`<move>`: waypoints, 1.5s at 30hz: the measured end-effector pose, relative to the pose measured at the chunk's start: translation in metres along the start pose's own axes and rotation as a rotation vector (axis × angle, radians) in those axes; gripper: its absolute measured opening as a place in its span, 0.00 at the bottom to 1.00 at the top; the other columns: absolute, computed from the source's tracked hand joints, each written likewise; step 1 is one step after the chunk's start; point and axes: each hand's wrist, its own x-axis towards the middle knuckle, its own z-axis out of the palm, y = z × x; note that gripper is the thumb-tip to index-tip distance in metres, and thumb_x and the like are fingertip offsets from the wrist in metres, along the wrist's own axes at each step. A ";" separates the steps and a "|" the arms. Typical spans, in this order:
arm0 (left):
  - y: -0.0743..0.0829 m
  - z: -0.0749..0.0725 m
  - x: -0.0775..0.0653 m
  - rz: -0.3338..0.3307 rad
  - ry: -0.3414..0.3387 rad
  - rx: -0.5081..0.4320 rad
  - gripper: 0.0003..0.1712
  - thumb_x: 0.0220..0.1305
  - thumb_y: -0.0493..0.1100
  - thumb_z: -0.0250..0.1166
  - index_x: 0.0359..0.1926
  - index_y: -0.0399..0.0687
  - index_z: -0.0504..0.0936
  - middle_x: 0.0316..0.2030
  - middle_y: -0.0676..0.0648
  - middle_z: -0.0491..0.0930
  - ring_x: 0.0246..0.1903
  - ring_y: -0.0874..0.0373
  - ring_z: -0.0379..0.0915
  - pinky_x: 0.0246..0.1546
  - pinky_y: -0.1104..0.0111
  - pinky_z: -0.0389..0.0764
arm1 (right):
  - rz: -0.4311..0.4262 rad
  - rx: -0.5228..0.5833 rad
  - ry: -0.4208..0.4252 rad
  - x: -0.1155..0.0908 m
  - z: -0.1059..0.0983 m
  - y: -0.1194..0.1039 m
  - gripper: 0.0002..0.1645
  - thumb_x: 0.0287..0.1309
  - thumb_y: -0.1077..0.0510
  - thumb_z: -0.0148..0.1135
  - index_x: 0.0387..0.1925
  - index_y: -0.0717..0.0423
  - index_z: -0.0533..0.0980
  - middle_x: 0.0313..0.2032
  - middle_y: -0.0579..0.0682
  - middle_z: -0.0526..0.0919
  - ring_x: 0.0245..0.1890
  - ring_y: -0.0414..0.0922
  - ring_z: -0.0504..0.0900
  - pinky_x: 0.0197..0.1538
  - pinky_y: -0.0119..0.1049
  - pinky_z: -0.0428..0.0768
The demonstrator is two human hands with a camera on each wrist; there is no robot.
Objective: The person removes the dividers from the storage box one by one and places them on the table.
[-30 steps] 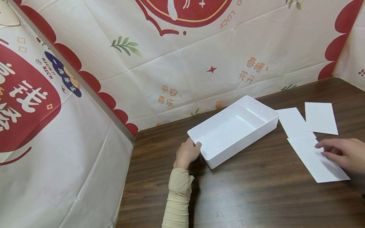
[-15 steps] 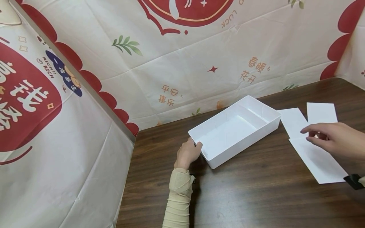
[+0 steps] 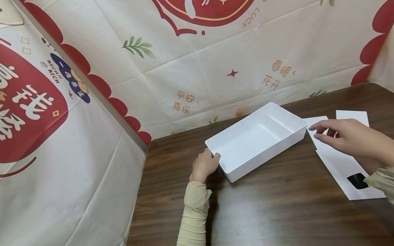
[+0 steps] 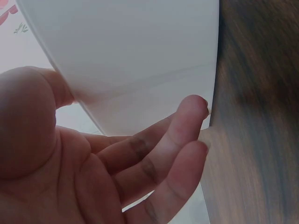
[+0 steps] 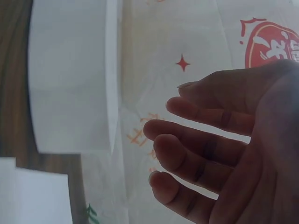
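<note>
A white rectangular plastic box [image 3: 267, 155] with a divider near its far right end stands on the wooden table. My left hand [image 3: 204, 165] holds the near left end of the box, thumb hooked over the rim [image 4: 70, 88] and fingers along the outer wall. Past the box's right end, my right hand [image 3: 351, 138] hovers over flat white cards, its fingers loosely bent with nothing between them. One card [image 3: 341, 177] lies nearest, overlapping a second card [image 3: 317, 122] behind it; a third card [image 3: 353, 118] lies farther right, partly hidden by the hand.
A printed white cloth [image 3: 209, 85] hangs behind the table, and another cloth [image 3: 101, 171] covers the left side. Brown wooden tabletop [image 3: 271, 212] extends in front of the box. A black wrist-worn piece [image 3: 357, 180] sits at the right sleeve.
My right hand has moved left and away from me, from over the nearest card toward the box's right end. The left hand keeps its hold on the box.
</note>
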 end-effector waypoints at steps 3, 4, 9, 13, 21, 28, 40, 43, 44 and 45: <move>-0.001 0.000 0.001 -0.007 -0.004 0.002 0.29 0.64 0.55 0.47 0.55 0.36 0.73 0.45 0.36 0.82 0.32 0.49 0.74 0.37 0.53 0.76 | 0.000 0.023 -0.003 0.009 0.000 -0.005 0.16 0.46 0.67 0.67 0.41 0.59 0.80 0.28 0.47 0.81 0.22 0.32 0.70 0.21 0.34 0.73; -0.001 0.000 0.001 -0.007 -0.005 0.002 0.29 0.65 0.55 0.47 0.55 0.36 0.73 0.45 0.37 0.82 0.31 0.49 0.73 0.37 0.53 0.76 | 0.015 0.035 -0.013 0.012 0.000 -0.007 0.16 0.47 0.66 0.67 0.42 0.60 0.80 0.28 0.48 0.82 0.22 0.33 0.70 0.22 0.35 0.74; -0.001 0.000 0.001 -0.010 -0.005 0.005 0.29 0.65 0.54 0.47 0.55 0.36 0.73 0.44 0.37 0.82 0.31 0.49 0.73 0.37 0.53 0.76 | 0.068 0.088 -0.044 0.029 -0.001 -0.019 0.16 0.51 0.63 0.66 0.44 0.59 0.80 0.31 0.50 0.83 0.25 0.39 0.73 0.25 0.38 0.75; -0.001 -0.001 0.001 -0.020 -0.006 0.007 0.29 0.64 0.54 0.47 0.54 0.36 0.73 0.43 0.37 0.82 0.31 0.49 0.73 0.37 0.53 0.76 | 0.068 0.110 -0.015 0.039 -0.002 -0.026 0.15 0.52 0.62 0.65 0.44 0.57 0.81 0.32 0.50 0.83 0.26 0.40 0.74 0.25 0.38 0.75; 0.000 0.001 0.001 -0.011 -0.005 0.008 0.28 0.65 0.55 0.47 0.54 0.37 0.73 0.42 0.39 0.82 0.30 0.50 0.72 0.35 0.54 0.76 | 0.082 0.142 0.008 0.054 0.001 -0.031 0.14 0.55 0.60 0.63 0.45 0.55 0.81 0.30 0.50 0.83 0.27 0.42 0.74 0.26 0.38 0.74; -0.001 0.000 0.002 -0.023 -0.010 0.001 0.30 0.65 0.56 0.47 0.57 0.37 0.72 0.45 0.38 0.82 0.32 0.50 0.73 0.37 0.54 0.76 | 0.105 0.172 0.012 0.063 0.008 -0.034 0.14 0.57 0.59 0.61 0.45 0.55 0.81 0.30 0.51 0.83 0.27 0.40 0.72 0.25 0.38 0.73; -0.001 0.001 0.003 -0.017 -0.003 0.017 0.31 0.65 0.55 0.47 0.57 0.34 0.71 0.46 0.36 0.81 0.33 0.49 0.75 0.38 0.53 0.76 | 0.112 0.197 -0.009 0.069 0.016 -0.030 0.14 0.57 0.60 0.61 0.46 0.58 0.80 0.33 0.56 0.83 0.30 0.47 0.74 0.25 0.40 0.73; -0.001 0.000 0.003 -0.014 -0.006 0.013 0.31 0.65 0.55 0.47 0.56 0.34 0.72 0.45 0.36 0.81 0.32 0.49 0.74 0.37 0.53 0.76 | 0.112 0.195 0.000 0.069 0.017 -0.030 0.14 0.57 0.61 0.61 0.45 0.59 0.80 0.33 0.57 0.83 0.30 0.48 0.74 0.25 0.40 0.73; -0.001 0.000 0.003 -0.015 -0.007 0.013 0.30 0.65 0.55 0.47 0.56 0.35 0.72 0.45 0.36 0.81 0.31 0.49 0.73 0.37 0.54 0.76 | 0.112 0.197 0.004 0.070 0.017 -0.030 0.14 0.57 0.62 0.61 0.45 0.59 0.80 0.33 0.57 0.83 0.30 0.48 0.74 0.25 0.40 0.73; -0.002 0.001 0.003 -0.017 -0.009 0.012 0.30 0.64 0.55 0.47 0.56 0.35 0.72 0.45 0.36 0.81 0.31 0.49 0.73 0.37 0.54 0.76 | 0.110 0.200 0.005 0.069 0.017 -0.030 0.14 0.57 0.62 0.61 0.45 0.59 0.80 0.33 0.57 0.83 0.30 0.48 0.74 0.25 0.40 0.73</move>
